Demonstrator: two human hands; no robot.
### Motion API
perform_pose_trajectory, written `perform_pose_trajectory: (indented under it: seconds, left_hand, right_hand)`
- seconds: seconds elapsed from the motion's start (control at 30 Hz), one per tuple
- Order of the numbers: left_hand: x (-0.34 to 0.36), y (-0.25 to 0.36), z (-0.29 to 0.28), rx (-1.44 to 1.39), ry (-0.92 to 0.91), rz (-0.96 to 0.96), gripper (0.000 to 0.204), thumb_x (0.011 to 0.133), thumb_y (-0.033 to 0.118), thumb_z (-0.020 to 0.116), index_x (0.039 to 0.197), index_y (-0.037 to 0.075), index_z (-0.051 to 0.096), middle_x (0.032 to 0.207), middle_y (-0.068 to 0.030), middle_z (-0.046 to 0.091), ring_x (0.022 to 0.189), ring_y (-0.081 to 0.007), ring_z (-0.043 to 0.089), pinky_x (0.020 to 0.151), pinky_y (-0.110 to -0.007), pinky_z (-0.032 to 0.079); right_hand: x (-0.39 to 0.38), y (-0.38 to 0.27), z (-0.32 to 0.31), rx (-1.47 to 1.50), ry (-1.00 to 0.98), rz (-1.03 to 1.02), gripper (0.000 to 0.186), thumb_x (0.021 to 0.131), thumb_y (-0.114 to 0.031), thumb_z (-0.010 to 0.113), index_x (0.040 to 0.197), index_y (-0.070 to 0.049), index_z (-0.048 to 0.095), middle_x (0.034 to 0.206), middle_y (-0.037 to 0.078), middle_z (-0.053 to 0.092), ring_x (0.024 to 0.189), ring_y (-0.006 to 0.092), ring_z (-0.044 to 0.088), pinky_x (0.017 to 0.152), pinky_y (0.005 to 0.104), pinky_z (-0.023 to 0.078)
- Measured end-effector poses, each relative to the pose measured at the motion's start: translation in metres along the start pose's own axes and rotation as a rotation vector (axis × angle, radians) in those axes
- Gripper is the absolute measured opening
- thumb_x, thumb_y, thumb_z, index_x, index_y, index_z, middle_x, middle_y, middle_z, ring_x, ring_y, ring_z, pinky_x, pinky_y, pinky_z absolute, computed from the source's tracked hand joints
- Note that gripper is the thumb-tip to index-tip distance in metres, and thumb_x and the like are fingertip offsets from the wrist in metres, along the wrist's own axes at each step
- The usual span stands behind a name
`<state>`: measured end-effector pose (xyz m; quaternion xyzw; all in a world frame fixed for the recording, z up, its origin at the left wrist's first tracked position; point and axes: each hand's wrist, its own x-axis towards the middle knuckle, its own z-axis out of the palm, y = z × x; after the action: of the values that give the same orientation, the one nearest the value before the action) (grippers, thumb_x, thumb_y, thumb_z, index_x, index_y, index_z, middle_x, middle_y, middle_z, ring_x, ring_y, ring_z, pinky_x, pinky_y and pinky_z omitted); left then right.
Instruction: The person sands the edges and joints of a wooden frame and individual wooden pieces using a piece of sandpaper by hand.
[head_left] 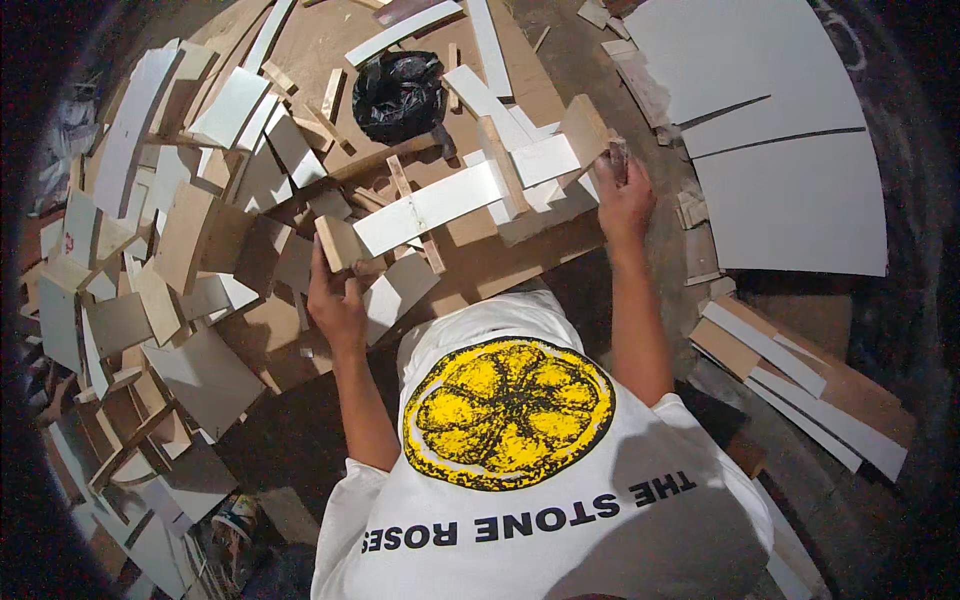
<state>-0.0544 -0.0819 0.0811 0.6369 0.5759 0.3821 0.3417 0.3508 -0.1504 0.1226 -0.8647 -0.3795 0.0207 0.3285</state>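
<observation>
Both hands hold a long white board [455,195] with brown ends.

black plastic bag [398,93], heap of board offcuts [170,270], large white panels [775,150].

White-faced strip [455,195] with tan wood ends at centre, black bag [400,92] above it, white shirt [540,500] with yellow-black lemon-slice print lower centre.

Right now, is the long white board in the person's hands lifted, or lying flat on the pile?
Lifted. The white board runs tilted between the left hand and the right hand, each gripping one end above the scrap pile.
</observation>
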Motion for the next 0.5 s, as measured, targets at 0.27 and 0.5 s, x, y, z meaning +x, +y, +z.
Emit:
perform_pose_trajectory:
  seconds: [0.27,0.5]
  left_hand:
    - [0.028,0.003,0.007,0.1,0.15,0.042,0.062,0.089,-0.004,0.066,0.148,0.009,0.054,0.123,-0.0202,0.07,0.104,-0.0261,0.072,0.09,-0.039,0.057]
    - [0.032,0.015,0.017,0.195,0.185,-0.069,0.061,0.088,0.003,0.074,0.147,0.01,0.056,0.126,-0.0188,0.069,0.106,-0.029,0.071,0.09,-0.04,0.056]
  right_hand:
    - [0.041,-0.001,0.017,0.114,-0.017,-0.161,0.049,0.09,-0.033,0.072,0.128,-0.002,0.066,0.12,0.026,0.067,0.113,0.0428,0.063,0.099,0.0476,0.05]
    - [0.054,-0.006,0.023,0.169,-0.033,-0.212,0.053,0.085,-0.025,0.078,0.134,-0.01,0.065,0.113,0.019,0.069,0.106,0.0365,0.067,0.094,0.0438,0.052]
